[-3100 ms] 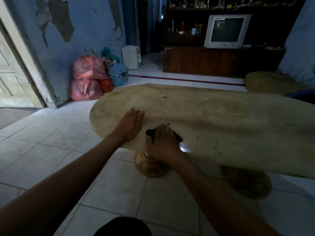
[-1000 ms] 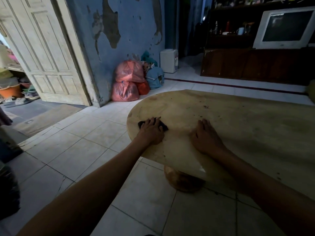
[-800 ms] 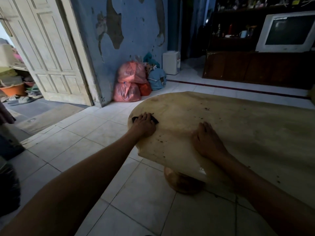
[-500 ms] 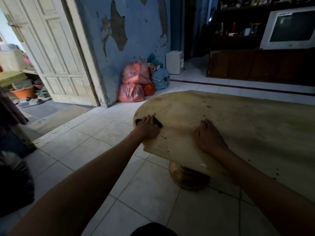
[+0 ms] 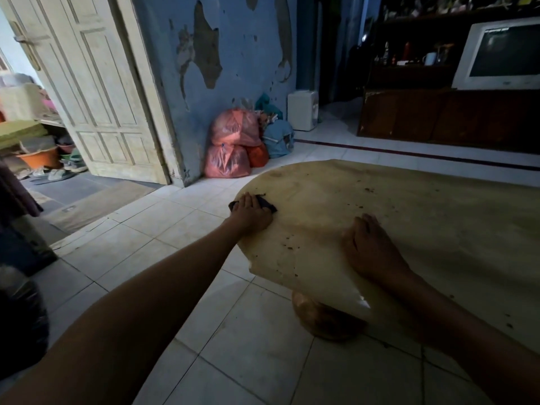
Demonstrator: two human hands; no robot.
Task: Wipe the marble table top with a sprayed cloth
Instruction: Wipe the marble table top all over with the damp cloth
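A left hand (image 5: 252, 215) presses a small dark cloth (image 5: 266, 203) flat, fingers extended, at the left rim of the oval marble table top (image 5: 409, 217). The cloth looks soft and light, best driven under the palm. The right hand (image 5: 368, 247) rests open on the stone, bracing, arm outstretched.

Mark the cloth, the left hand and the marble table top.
cloth (image 5: 267, 203), head view, dark corner showing right of the fingers.
left hand (image 5: 251, 216), head view, back of the hand, pressing the cloth.
marble table top (image 5: 409, 217), head view, bare speckled surface.
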